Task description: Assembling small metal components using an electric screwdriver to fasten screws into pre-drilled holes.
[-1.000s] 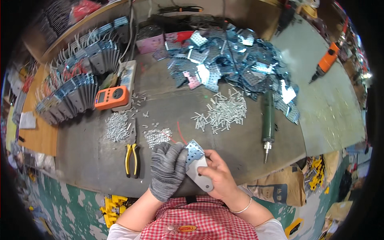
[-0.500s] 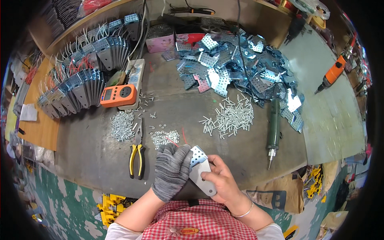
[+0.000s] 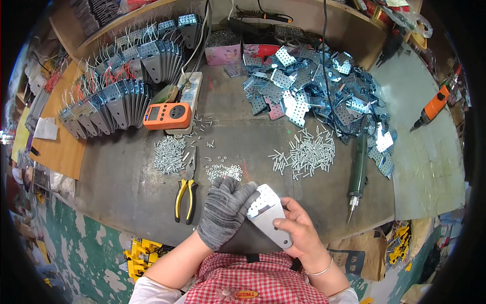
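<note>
My right hand [image 3: 299, 230], bare, is closed on a flat grey metal plate [image 3: 272, 223], its thumb lying on the plate's face. A shiny perforated bracket [image 3: 262, 198] covers the far end of the plate. My left hand [image 3: 223, 213], in a grey knitted glove, is curled with its fingertips at the left edge of the bracket. A thin red wire [image 3: 246, 171] sticks up beyond the gloved fingers, which hide its lower end. Small nuts [image 3: 225, 171] lie in a pile just past my left hand. Pliers [image 3: 186, 195] with yellow-black handles lie to its left.
Piles of short screws [image 3: 169, 154] and longer screws [image 3: 311, 153] lie farther off. Perforated brackets [image 3: 304, 86] are heaped behind. A green electric screwdriver [image 3: 358, 175] lies right. Finished-looking plates with wires [image 3: 109, 104], an orange meter [image 3: 167, 116] and a power strip [image 3: 191, 91] stand left.
The whole scene has shifted rightward in the picture as the view turned. The plate is tilted differently, its perforated end now catching more light. Both hands stay at it.
</note>
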A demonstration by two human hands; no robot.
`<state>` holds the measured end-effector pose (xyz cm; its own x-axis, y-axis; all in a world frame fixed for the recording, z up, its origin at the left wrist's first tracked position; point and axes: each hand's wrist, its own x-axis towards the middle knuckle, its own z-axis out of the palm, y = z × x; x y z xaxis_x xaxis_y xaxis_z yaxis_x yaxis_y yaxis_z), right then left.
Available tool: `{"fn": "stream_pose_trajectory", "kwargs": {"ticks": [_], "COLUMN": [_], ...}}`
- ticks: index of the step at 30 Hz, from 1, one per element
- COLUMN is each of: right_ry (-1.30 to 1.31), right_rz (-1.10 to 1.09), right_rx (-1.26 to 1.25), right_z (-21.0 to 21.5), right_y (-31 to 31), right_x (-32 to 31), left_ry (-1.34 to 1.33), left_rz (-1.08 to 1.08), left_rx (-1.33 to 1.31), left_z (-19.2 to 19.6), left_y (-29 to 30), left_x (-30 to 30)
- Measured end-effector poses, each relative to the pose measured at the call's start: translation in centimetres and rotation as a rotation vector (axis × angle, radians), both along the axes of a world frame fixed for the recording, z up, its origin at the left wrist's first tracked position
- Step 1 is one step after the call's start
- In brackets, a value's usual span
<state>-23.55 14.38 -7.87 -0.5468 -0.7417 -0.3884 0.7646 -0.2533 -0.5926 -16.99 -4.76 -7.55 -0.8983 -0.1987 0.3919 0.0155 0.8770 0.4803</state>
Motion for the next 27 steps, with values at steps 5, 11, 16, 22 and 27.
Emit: {"fn": "stream_pose_trajectory", "kwargs": {"ticks": [5,11,16,22,27], "right_ry": [0.087,0.135,0.177,1.005,1.125], "right_rz": [-0.241,-0.261,-0.292,-0.325,-0.413], "right_rx": [0.013,-0.016,-0.002,0.468,0.546], "right_z": [0.4,0.0,-0.4,-3.1,-5.0], "right_y": [1.5,1.7,2.7,0.6,-1.9], "right_x": [-1.7,-2.1,-2.0,-0.5,2.4], "left_ry": [0.026,-0.128,-0.217,-0.068,-0.141], "left_rz": [0.012,-0.116,-0.135,-0.105,-0.181], "left_rx": [-0.017,-0.348,-0.298,-0.172,0.909], "left_z": [0.2,-1.8,-1.0,-0.8,0.1], "left_y": [-1.9,-5.1,-4.7,-3.7,0.8], "left_x": [-1.9,-4.2,-5.2,-5.2,-2.5]}}
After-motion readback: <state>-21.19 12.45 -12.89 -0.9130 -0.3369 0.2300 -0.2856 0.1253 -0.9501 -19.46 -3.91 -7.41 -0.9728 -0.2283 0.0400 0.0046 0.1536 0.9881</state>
